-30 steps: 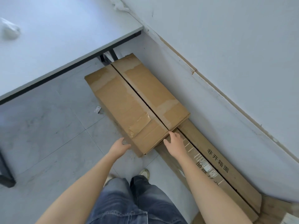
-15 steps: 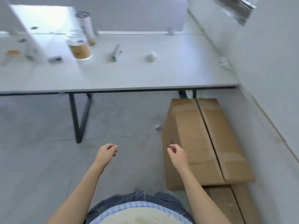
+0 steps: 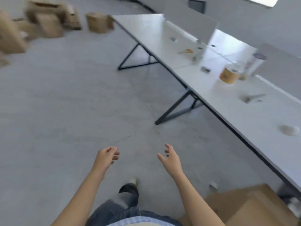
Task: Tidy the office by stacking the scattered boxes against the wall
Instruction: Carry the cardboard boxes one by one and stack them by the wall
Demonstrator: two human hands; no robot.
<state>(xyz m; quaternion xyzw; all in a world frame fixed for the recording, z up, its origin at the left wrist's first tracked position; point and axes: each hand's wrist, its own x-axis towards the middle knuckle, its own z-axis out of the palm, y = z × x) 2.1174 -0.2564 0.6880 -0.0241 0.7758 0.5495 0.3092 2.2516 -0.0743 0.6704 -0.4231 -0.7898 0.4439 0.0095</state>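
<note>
Several brown cardboard boxes [image 3: 47, 22] lie scattered on the grey floor at the far upper left, blurred by motion. One stands apart beside the desk's end, a smaller box [image 3: 99, 22]. The large cardboard box [image 3: 250, 206] I stacked sits at the lower right corner, behind my right arm. My left hand [image 3: 106, 156] hangs in front of me with loosely curled fingers and holds nothing. My right hand [image 3: 171, 158] is beside it, fingers spread and relaxed, also holding nothing. Both hands are over bare floor, far from any box.
A long white desk [image 3: 203, 88] on black angled legs [image 3: 175, 110] runs along the right, carrying a jar, a bottle and small items. White partition panels [image 3: 192, 28] stand on it. The grey floor [image 3: 65, 111] stretches between me and the far boxes.
My view has swung left from the wall and the stacked box toward the open room. Both hands have left the box and now hang free; the far boxes have come into sight.
</note>
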